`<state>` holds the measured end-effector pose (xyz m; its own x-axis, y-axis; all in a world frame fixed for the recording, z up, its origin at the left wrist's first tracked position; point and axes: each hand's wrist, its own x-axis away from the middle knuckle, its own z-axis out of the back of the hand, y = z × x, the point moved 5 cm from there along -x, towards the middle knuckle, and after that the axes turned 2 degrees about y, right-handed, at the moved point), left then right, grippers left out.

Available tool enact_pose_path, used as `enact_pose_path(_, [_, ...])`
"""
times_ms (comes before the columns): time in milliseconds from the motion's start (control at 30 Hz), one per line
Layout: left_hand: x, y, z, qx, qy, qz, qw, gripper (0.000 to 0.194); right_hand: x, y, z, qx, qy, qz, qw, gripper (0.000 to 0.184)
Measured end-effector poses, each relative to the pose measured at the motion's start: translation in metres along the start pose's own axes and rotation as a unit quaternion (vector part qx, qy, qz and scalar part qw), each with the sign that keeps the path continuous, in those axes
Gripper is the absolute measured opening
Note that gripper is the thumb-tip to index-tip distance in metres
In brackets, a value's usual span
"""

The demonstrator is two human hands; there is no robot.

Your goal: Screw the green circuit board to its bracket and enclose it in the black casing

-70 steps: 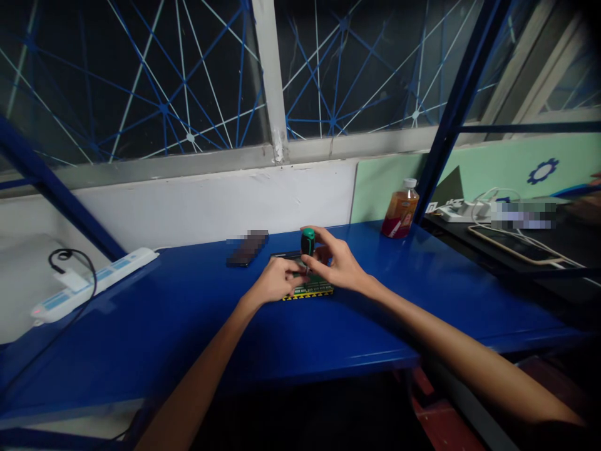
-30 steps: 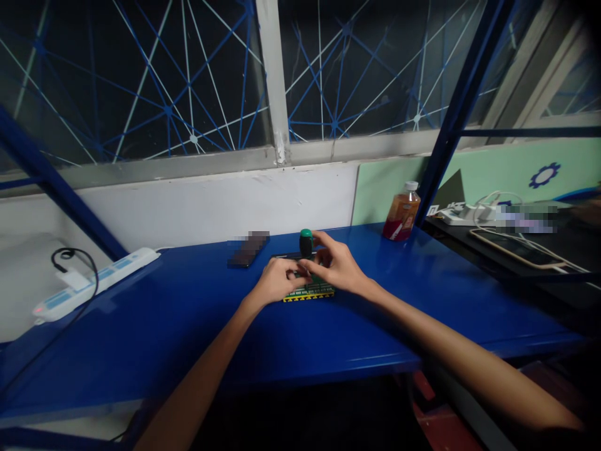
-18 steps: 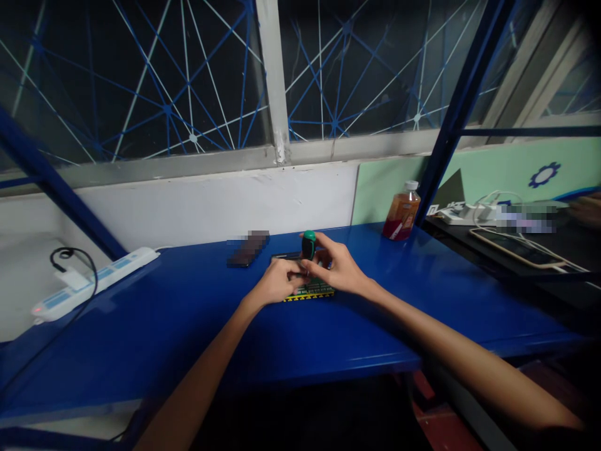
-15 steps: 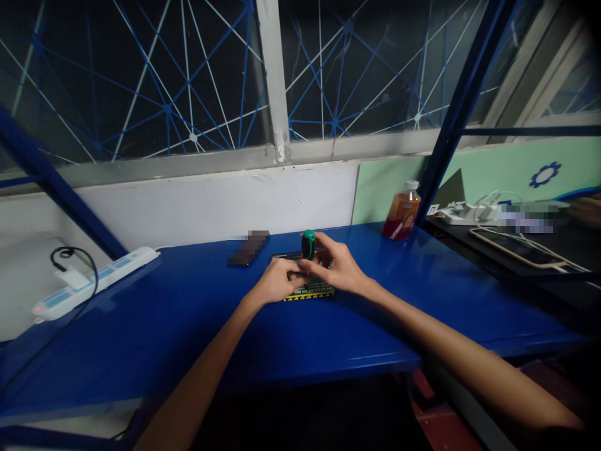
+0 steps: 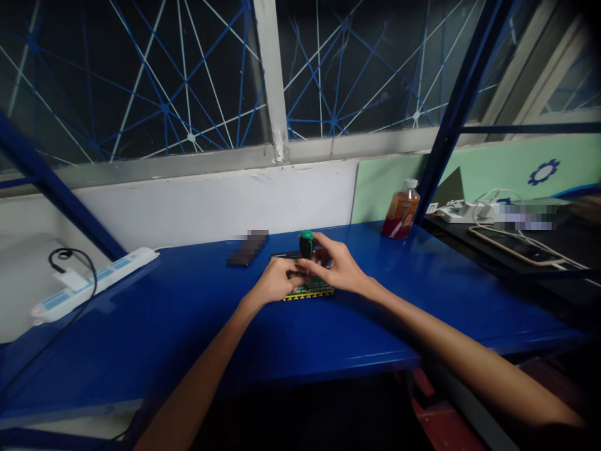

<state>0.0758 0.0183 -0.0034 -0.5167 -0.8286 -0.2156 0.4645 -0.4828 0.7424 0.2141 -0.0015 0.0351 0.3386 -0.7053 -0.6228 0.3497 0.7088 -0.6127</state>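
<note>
Compared with the view a couple of seconds ago, the screwdriver (image 5: 307, 245) has shifted slightly to the left, and its shaft, which showed then, is now hidden behind the fingers.

From the head camera, the screwdriver stands over a green board (image 5: 320, 289) with a yellow front edge, near the far side of a blue table (image 5: 328, 338). Its long axis runs close to upright, the top leaning a little to the left; the green cap points up and the working end points down toward the board. Whether the tip touches the board cannot be seen.

The right hand (image 5: 342, 266) pinches the handle, thumb on the near side low down and forefinger bent behind the cap, with the other fingers curled and partly hidden. The left hand (image 5: 273, 280) reaches over the left part of the board, its fingers bent together just below the handle and meeting the right thumb; whether they grip the shaft, I cannot tell.

On the table, a dark flat object (image 5: 245, 250), partly blurred out, lies beyond the left hand. A bottle (image 5: 402, 212) stands upright at the back right, and a power strip (image 5: 98, 285) lies well apart at the left.
</note>
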Motion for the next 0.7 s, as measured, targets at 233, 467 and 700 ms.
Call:
enact_pose_path(233, [0.0008,0.0059,0.0005,-0.006,-0.018,-0.006,1.000,0.019,0.0016,0.0046,-0.0031,-0.058,-0.026,-0.013,0.998,0.046])
enact_pose_path(467, [0.0002,0.0026,0.0022,-0.043,0.005,-0.026,0.999,0.017,0.0012,0.0066,0.0005,-0.014,0.015,-0.008,1.000,0.048])
enact_pose_path(700, [0.0000,0.0031,0.0018,-0.027,0.015,-0.021,0.999,0.011,0.0008,0.0024,0.0037,0.029,0.027,-0.001,0.999,0.049])
